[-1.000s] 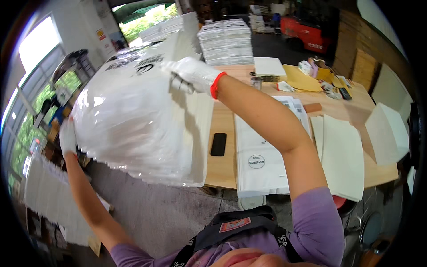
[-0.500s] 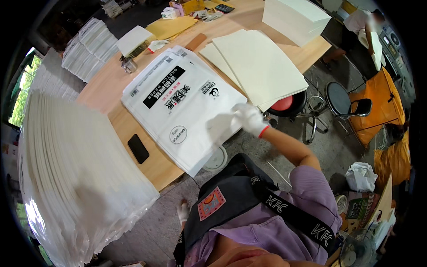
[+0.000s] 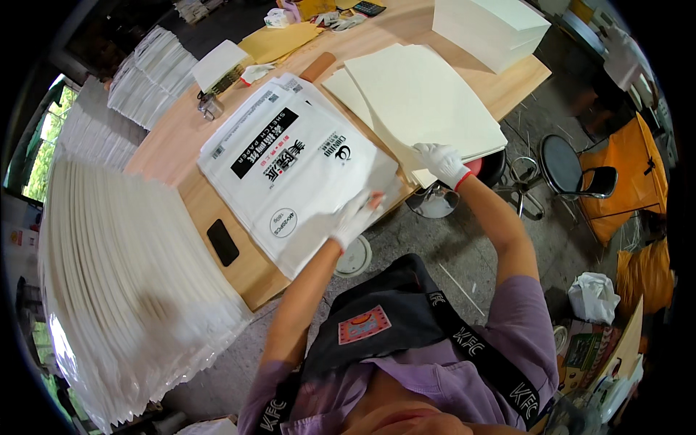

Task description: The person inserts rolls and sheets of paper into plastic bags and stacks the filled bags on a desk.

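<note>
White-gloved, my left hand (image 3: 353,220) lies flat and released on the near corner of the printed white packet (image 3: 293,170), which overhangs the surface's near edge. My right hand (image 3: 442,163) has its grip pinched on the near corner of the cream sheet stack (image 3: 420,109), just beside the packet. One black phone (image 3: 222,242) lies near the left edge of the wooden surface (image 3: 170,148). One thick paper block (image 3: 489,29) sits at the far right corner. Open floor lies below, with one round black stool (image 3: 573,163) to the right.
</note>
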The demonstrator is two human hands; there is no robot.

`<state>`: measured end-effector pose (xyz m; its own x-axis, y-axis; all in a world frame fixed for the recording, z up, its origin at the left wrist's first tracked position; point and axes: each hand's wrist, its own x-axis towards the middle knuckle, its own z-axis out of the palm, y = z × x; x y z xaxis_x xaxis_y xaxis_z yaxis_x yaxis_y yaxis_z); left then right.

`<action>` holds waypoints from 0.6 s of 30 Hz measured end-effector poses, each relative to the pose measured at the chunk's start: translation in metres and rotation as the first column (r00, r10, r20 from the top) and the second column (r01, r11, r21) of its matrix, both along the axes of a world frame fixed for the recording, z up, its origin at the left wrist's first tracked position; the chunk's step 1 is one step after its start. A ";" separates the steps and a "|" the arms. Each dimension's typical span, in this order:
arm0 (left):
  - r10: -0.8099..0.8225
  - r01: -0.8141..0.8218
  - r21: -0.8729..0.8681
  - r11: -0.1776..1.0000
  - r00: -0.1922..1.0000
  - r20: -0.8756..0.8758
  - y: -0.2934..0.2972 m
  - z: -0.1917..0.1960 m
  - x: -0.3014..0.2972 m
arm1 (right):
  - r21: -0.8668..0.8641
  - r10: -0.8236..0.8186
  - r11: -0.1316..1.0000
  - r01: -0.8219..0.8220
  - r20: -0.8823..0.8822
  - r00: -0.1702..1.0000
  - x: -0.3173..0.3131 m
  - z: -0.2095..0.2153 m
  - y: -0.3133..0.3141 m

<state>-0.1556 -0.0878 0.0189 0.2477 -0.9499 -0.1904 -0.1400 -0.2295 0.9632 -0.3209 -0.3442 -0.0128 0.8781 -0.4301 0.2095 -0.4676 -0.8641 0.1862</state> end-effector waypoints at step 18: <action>0.060 0.079 0.460 0.884 0.958 -0.280 -0.009 0.023 0.092 | 0.649 -0.750 -0.442 -0.620 0.111 0.652 -0.124 -0.035 0.042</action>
<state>-0.0640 -0.0967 0.0420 0.1097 -0.7369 -0.6670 0.1123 -0.6576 0.7450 -0.4449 -0.3026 -0.0482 0.7473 -0.5716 -0.3388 0.1492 0.6412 -0.7527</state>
